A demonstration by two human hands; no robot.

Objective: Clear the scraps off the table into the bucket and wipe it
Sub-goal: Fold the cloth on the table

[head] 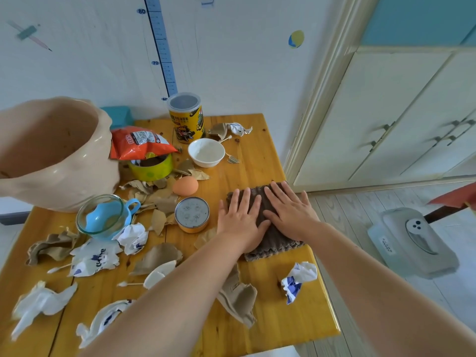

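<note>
A brown knitted cloth [277, 243] lies flat near the right edge of the wooden table [257, 155]. My left hand [240, 220] and my right hand [289, 215] press on it side by side, fingers straight and spread. A large beige bucket [54, 155] stands at the table's far left, its mouth tilted toward me. Scraps cover the table: crumpled white paper [300, 279], torn brown paper [238, 297], dry leaves [157, 199], cotton swabs [128, 283] and a broken shell piece [157, 275].
Behind the cloth stand a white bowl [206, 152], a yellow canister [186, 117], an orange snack bag [139, 143], a green tape roll [152, 167], an egg [185, 186], an orange tin [192, 215] and a glass bowl holding a blue cup [104, 217]. A grey box [412, 240] sits on the floor at right.
</note>
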